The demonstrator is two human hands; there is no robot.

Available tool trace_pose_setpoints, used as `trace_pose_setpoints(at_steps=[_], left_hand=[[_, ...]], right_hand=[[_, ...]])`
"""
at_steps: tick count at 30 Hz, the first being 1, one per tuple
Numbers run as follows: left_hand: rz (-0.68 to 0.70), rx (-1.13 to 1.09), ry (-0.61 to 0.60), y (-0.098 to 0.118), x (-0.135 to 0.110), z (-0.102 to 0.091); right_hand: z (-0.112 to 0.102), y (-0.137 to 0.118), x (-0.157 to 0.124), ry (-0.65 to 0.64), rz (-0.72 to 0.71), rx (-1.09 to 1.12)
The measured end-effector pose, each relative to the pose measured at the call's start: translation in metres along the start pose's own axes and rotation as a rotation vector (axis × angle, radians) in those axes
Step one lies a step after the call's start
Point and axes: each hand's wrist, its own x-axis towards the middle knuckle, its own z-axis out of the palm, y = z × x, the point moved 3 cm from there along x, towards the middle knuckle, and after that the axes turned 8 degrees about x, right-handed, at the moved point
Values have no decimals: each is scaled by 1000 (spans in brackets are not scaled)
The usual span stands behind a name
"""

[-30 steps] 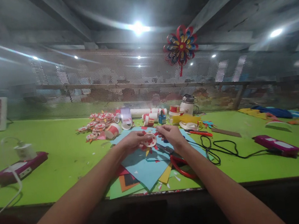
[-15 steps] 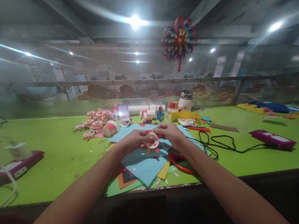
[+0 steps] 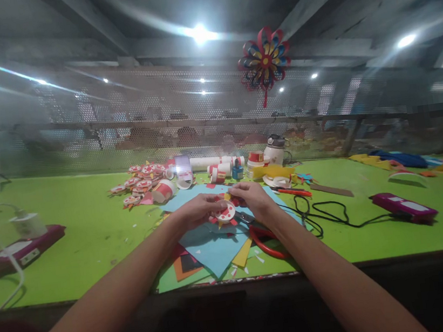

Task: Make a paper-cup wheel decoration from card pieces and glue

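Observation:
My left hand (image 3: 198,210) is closed on the left edge of a small paper craft (image 3: 225,213), a round white disc with red spots and red and yellow tabs around its rim. The fingers of my right hand (image 3: 252,199) are pinched at the craft's upper right, beside a small yellow tab (image 3: 228,196); the fingertips are partly hidden. Below the craft lies a sheet of light blue paper (image 3: 212,249). Scissors with red handles (image 3: 270,244) rest under my right wrist, blades toward the craft.
Similar spotted crafts (image 3: 142,184) are piled at the back left. Paper cups (image 3: 163,190), a blue bottle (image 3: 237,170) and a white flask (image 3: 275,150) stand behind. Purple power strips (image 3: 404,207) lie at both sides, with a black cable (image 3: 345,218) at right.
The disc has tilted back and dropped slightly between my hands, and a yellow tab now shows at its top. Both hands stay almost in place.

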Motion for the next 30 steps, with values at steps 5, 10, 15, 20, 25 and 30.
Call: trace_pose_setpoints(at_steps=[5, 10, 15, 20, 25, 30], left_hand=[[-16, -81, 54, -3, 2, -5], [35, -202, 132, -6, 7, -13], [141, -283, 236, -5, 11, -24], [205, -320, 334, -5, 13, -34], [188, -328, 346, -2, 11, -32], [184, -330, 348, 0, 10, -26]], right_hand=[[-1, 0, 1, 35, 25, 49], [-3, 4, 2, 59, 73, 74], [-2, 7, 1, 23, 113, 75], [7, 7, -6, -89, 150, 35], [16, 12, -12, -204, 202, -3], [20, 19, -12, -258, 227, 16]])
